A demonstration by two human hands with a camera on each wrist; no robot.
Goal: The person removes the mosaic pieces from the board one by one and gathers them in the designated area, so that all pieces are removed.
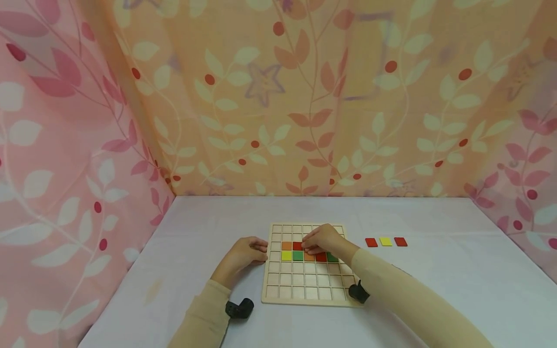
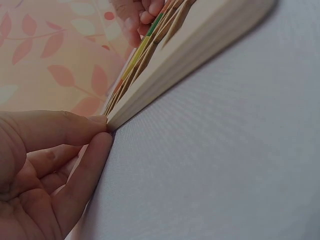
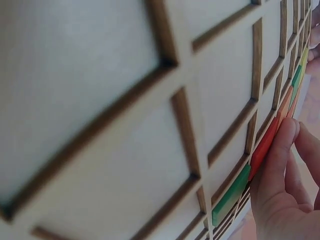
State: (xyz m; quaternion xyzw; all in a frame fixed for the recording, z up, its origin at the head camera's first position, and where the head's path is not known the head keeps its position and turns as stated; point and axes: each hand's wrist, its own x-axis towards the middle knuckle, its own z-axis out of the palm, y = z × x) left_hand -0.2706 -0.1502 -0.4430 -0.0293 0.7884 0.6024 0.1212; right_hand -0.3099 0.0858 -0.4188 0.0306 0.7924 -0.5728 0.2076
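Observation:
A pale wooden grid board (image 1: 298,292) lies on the white table. Two rows of square tiles sit in its cells, among them a yellow tile (image 1: 286,255), an orange tile (image 1: 286,246), a red tile (image 1: 297,246) and a green tile (image 3: 231,196). My left hand (image 1: 243,256) grips the board's left edge, thumb and finger meeting there in the left wrist view. Over the upper tile row, my right hand (image 1: 326,240) has thumb and fingertips close together beside the red tile. Whatever is between those fingertips is hidden.
To the right of the board lie a loose red tile (image 1: 371,242), a loose yellow tile (image 1: 386,241) and another loose red tile (image 1: 401,241). Leaf-patterned curtains (image 1: 304,145) hang behind the table (image 1: 209,217) and along both sides.

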